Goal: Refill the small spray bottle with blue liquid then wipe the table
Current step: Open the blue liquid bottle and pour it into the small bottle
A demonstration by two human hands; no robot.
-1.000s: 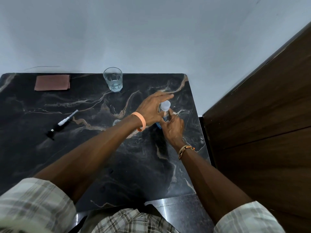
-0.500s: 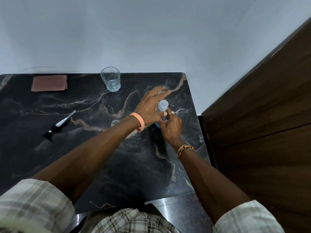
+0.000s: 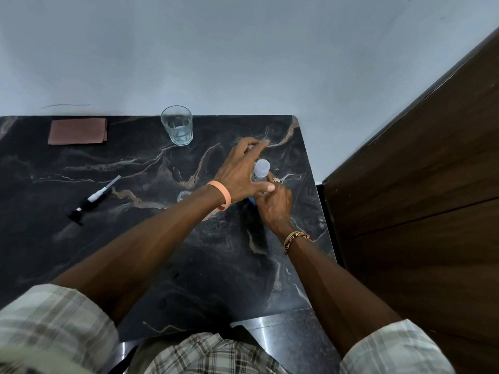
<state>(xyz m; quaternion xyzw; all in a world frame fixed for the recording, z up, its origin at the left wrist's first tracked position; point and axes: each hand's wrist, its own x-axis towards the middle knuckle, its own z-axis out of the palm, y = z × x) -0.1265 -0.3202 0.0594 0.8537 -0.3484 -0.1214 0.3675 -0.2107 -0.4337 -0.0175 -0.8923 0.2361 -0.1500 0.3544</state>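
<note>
A capped bottle (image 3: 261,168), blue showing low on its body, is held upright on the table (image 3: 135,252) between both hands. The left hand (image 3: 237,174) is set against it, the thumb pressed to its near side and the other fingers (image 3: 251,143) stretched past it on the far side, fairly straight and a little apart. The right hand (image 3: 275,209) is curled on the body just under the pale cap, its fingers bunched together. Whether the cap is being turned cannot be told, since the neck is covered by the fingertips; the cap is seen in place, so no pouring is judged done.

A spray pump (image 3: 93,197) with its tube lies detached, well to the left of the fingers. A small clear rim (image 3: 184,195), possibly the open mouth of the small spray bottle, is seen just behind the left wrist. A folded cloth (image 3: 77,131) lies untouched far to the left of the fingers, beyond the pump, and a glass (image 3: 176,125) stands beyond the left fingertips. By this reading, uncapping, filling, refitting the pump and wiping are all left to do.
</note>
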